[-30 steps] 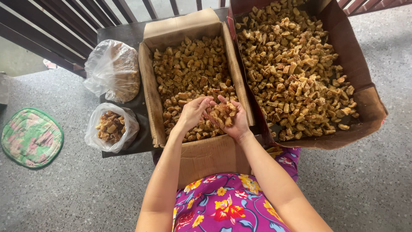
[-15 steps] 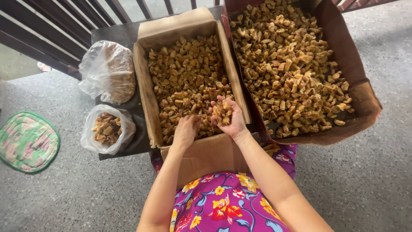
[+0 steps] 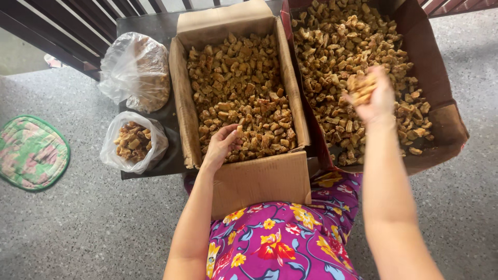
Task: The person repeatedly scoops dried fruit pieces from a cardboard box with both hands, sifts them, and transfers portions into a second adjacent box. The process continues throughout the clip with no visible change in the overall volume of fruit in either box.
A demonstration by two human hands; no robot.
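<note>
The right hand (image 3: 374, 98) has its fingers curled around a clump of brown chunks (image 3: 360, 87) above the right box (image 3: 441, 111), while the left hand (image 3: 222, 147), fingers loosely bent, rests among chunks in the middle box (image 3: 180, 111) on the tabletop (image 3: 148, 23).

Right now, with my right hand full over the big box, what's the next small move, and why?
Probably open the right hand and let its handful of brown pieces drop into the larger box. It is raised above that box's pile, well away from the smaller box, where the left hand rests on the pieces.
</note>
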